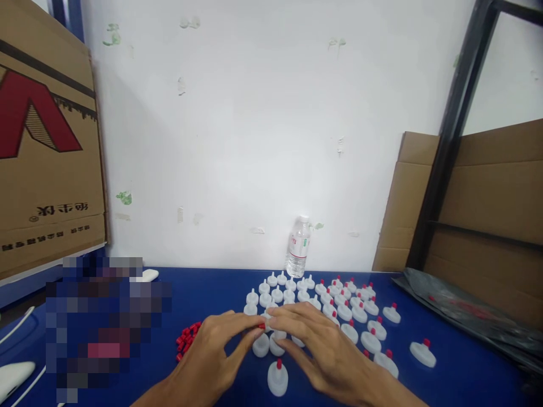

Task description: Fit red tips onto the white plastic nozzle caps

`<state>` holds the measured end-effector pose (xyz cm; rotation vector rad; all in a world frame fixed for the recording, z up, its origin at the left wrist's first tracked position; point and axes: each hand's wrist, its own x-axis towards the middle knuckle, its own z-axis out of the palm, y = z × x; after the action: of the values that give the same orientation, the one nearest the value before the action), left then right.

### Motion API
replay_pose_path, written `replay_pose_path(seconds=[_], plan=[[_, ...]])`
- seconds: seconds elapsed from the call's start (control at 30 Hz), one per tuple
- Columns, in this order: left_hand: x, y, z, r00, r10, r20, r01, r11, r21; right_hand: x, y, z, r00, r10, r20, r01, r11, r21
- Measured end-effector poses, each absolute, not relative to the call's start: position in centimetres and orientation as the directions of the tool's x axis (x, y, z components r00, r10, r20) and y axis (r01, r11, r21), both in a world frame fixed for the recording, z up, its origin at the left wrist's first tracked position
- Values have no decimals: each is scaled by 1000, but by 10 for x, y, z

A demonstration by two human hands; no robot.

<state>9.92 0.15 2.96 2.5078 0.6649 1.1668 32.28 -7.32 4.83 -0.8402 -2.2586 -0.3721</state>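
Note:
My left hand (214, 347) pinches a small red cap (262, 325) between thumb and fingertips. Facing it, my right hand (324, 347) has its fingers and thumb curled about a white plastic lid (278, 342) with a spout; the fingers partly cover it. Directly below the hands lies another white spouted lid (278, 380), its tip covered by a red cap. Beside my left wrist is a pile of loose red caps (186, 338). Behind the hands stand several uncapped white lids (277, 294). To the right are several lids with red tips (344, 311).
A clear water bottle (298, 249) leans against the white wall behind the blue table (182, 285). A large cardboard box (51, 186) rises at the left. Grey plastic sheeting (470, 316) lies at the right edge. White cables and a white device (14, 377) sit at the lower left.

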Motion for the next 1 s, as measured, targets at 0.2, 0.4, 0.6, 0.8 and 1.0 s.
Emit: replay_pose_path(seconds=[0.2,0.4,0.6,0.8,1.0], plan=[[101,2,24,667,327,670,350,-931,106,315,-79,48,-565,456,688,665,745,53],[102,-7,30,640,316,700,299,-942,152,312,-80,48,-593,389,705,640,759,119],[100,-9,32,695,454,558,244,-878,411,308,-83,50,-602,375,705,633,762,136],[95,5,49,712,462,530,311,-883,351,319,-74,53,-605,468,644,703,694,156],[64,49,60,511,674,533,578,-728,368,368,-54,58,-294,698,653,881,464,-98]])
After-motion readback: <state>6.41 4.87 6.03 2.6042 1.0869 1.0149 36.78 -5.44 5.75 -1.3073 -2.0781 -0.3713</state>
